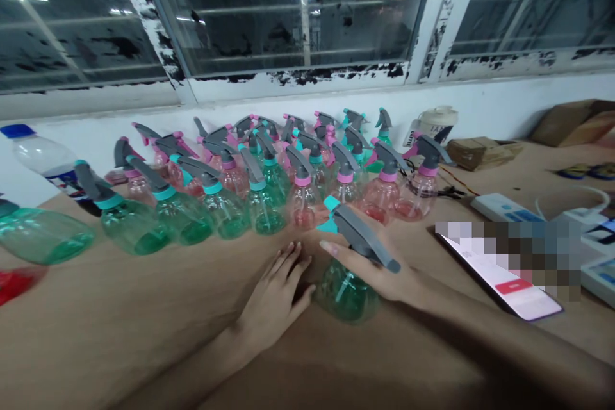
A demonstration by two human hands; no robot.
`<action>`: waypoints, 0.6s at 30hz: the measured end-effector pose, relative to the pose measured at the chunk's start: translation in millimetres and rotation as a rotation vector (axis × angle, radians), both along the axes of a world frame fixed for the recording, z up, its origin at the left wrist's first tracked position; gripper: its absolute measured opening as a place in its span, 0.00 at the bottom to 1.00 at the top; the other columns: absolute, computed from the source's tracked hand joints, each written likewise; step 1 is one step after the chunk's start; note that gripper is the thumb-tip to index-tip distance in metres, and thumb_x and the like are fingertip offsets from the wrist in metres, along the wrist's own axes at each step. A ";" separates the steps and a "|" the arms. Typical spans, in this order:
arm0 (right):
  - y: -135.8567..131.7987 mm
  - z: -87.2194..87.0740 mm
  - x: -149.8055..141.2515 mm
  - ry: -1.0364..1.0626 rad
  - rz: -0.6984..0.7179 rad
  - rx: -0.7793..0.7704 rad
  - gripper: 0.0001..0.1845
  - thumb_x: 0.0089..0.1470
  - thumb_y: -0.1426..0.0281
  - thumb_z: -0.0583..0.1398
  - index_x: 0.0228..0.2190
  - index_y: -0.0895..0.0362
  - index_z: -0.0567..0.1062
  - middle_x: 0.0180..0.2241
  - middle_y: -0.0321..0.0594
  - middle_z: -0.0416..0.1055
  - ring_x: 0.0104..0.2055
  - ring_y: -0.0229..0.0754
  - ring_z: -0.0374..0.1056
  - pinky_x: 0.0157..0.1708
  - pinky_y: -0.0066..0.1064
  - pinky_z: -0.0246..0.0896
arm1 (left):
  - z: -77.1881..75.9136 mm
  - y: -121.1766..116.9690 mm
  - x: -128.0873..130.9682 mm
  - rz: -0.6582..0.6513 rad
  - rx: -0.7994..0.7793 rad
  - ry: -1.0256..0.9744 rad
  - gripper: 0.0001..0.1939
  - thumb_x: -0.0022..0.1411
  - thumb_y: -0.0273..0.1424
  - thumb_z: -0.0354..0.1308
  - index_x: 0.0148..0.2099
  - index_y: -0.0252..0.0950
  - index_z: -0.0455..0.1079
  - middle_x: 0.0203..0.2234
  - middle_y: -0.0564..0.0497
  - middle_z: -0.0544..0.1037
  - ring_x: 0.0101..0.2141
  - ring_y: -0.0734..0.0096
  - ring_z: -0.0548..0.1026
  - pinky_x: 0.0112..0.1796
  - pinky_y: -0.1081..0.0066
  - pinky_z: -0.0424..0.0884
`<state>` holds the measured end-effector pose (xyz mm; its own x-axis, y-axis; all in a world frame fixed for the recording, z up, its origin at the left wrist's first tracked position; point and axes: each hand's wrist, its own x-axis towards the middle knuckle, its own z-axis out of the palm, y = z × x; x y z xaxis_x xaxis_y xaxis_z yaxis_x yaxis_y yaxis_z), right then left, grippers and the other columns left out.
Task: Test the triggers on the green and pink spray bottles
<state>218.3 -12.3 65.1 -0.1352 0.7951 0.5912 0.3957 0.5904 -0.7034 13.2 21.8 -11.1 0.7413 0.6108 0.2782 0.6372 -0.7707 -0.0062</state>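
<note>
My right hand (379, 272) is wrapped round the neck of a green spray bottle (350, 295) with a grey and teal trigger head. This bottle stands upright on the wooden table (158, 314), close to me. My left hand (276, 295) lies palm down on the table just left of it, fingers stretched out and nothing in them. Beyond both hands stand several rows of like bottles, some green with teal collars, such as a green spray bottle (267, 214), others pink with pink collars, such as a pink spray bottle (379, 195).
At right lie a phone (523, 301) with a lit, partly blurred screen and white power strips (509, 213) with cables. A clear plastic bottle with a blue cap (43, 157) is at far left, near a red item (16, 283). A white tub (437, 125) and brown cardboard (480, 152) sit by the wall.
</note>
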 end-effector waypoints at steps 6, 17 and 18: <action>0.6 -3.1 0.0 0.024 0.018 0.005 0.07 0.53 0.66 0.59 0.36 0.52 0.68 0.31 0.34 0.66 0.29 0.39 0.64 0.30 0.34 0.60 | -1.5 0.0 -0.4 -0.001 0.024 0.009 0.23 0.65 0.36 0.49 0.59 0.30 0.59 0.58 0.38 0.63 0.60 0.55 0.58 0.56 0.54 0.60; -4.2 10.2 -0.1 0.016 0.018 -0.057 0.06 0.53 0.65 0.60 0.29 0.53 0.66 0.29 0.33 0.67 0.29 0.37 0.65 0.30 0.32 0.60 | 1.6 -2.5 1.9 0.007 0.011 0.004 0.23 0.65 0.37 0.49 0.58 0.28 0.60 0.57 0.36 0.65 0.59 0.53 0.60 0.55 0.53 0.62; -4.7 11.1 0.1 0.002 0.016 -0.062 0.07 0.53 0.65 0.59 0.28 0.53 0.66 0.28 0.33 0.67 0.28 0.36 0.64 0.29 0.31 0.60 | 1.5 -2.5 1.8 0.008 0.008 0.003 0.23 0.65 0.37 0.49 0.58 0.28 0.60 0.57 0.36 0.64 0.59 0.53 0.60 0.55 0.52 0.62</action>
<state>218.4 -17.1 76.1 -0.1468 0.8282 0.5409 0.3855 0.5515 -0.7398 15.0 19.3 -9.6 0.7373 0.6142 0.2812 0.6433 -0.7655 -0.0146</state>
